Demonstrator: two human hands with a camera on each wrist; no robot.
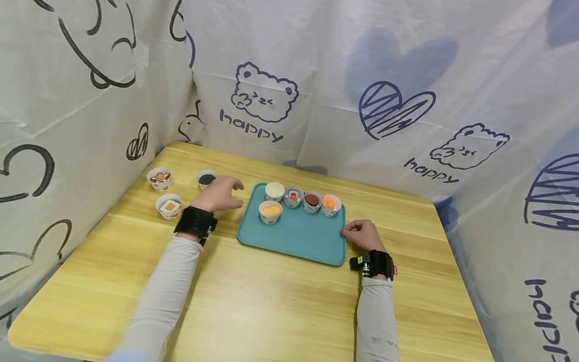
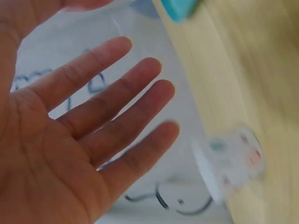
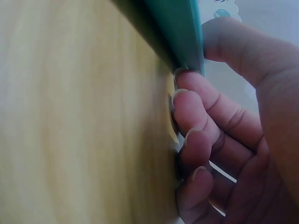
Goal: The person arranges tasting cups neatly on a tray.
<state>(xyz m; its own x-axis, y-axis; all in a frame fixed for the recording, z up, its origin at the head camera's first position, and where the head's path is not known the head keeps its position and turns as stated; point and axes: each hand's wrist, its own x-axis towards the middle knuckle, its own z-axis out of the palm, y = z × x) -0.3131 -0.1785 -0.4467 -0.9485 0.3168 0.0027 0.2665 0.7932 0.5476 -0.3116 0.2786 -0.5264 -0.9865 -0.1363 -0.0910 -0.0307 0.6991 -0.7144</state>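
Note:
My left hand (image 1: 219,195) is held with fingers spread and nothing in it, between the tray and a paper cup with dark filling (image 1: 206,177). In the left wrist view, a blurred patterned paper cup (image 2: 231,163) stands beyond the fingertips. At the right edge of the teal tray (image 1: 303,239), my right hand (image 1: 363,235) pinches the rim between thumb and forefinger, its other fingers curled below. Along the tray's far side is a row of paper cups: a cream-topped one (image 1: 274,192), then red-and-white, brown and orange (image 1: 331,205). A yellow-filled cup (image 1: 270,212) sits in front of the row.
Two more paper cups stand on the table's left side, one with a star-shaped brown piece (image 1: 160,179), one with a white and orange square piece (image 1: 169,206). Printed white cloth (image 1: 316,75) hangs behind and beside the wooden table (image 1: 253,301).

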